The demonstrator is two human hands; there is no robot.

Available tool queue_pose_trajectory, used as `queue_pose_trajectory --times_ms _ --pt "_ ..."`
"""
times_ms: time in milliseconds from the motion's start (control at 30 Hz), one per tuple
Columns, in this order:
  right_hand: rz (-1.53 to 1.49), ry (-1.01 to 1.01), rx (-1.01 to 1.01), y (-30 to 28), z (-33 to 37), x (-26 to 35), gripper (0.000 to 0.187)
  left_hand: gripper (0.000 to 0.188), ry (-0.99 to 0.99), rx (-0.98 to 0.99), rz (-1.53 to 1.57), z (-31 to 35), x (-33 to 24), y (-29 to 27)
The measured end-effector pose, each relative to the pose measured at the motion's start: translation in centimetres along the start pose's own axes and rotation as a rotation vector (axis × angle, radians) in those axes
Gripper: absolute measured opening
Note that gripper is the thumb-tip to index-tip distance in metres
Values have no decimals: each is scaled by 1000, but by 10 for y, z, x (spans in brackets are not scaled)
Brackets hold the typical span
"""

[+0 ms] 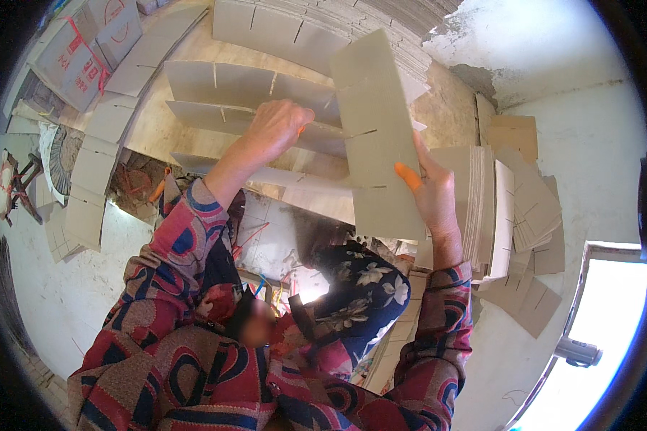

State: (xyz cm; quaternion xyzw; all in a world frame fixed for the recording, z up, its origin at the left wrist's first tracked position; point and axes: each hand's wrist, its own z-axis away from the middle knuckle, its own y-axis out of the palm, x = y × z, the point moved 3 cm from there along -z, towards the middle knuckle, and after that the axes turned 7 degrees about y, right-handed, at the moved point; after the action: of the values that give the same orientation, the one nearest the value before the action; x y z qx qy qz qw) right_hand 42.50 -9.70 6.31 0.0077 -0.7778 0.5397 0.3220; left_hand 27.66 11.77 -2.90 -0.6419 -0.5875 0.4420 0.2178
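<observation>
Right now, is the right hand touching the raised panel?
Touching: the head view shows the right hand gripping the raised panel, orange-tipped thumb on its face.

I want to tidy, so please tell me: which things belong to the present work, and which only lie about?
Likely in use:
slotted cardboard sheet, in the right hand
upright strips, near the left hand
stacked sheets, right side

Likely just lying about:
carton, upper left
brown cardboard piece, right

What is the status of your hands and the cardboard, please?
Right hand holding slotted panel. Left hand by standing strips, grip unclear. Panel blocks view past strips' right side.
</observation>
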Motion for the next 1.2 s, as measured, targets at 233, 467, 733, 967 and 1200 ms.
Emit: queue_pose_trajectory --times_ms 233,467,733,967,1200 --pt "16 22 135 20 -9 5 51 7 -57 106 49 2 4 1" --pt "318 36 348 66 -7 -11 23 9 6 78 75 -1 6 4" --pt "806 376 -543 -34 84 -107 31 41 100 -231 144 0 -43 -66" --pt "1186 708 -100 -40 151 -168 39 38 58 -194 116 26 -61 -72" --pt "967 708 -181 -44 132 -173 11 39 -53 -163 52 58 -56 -73"
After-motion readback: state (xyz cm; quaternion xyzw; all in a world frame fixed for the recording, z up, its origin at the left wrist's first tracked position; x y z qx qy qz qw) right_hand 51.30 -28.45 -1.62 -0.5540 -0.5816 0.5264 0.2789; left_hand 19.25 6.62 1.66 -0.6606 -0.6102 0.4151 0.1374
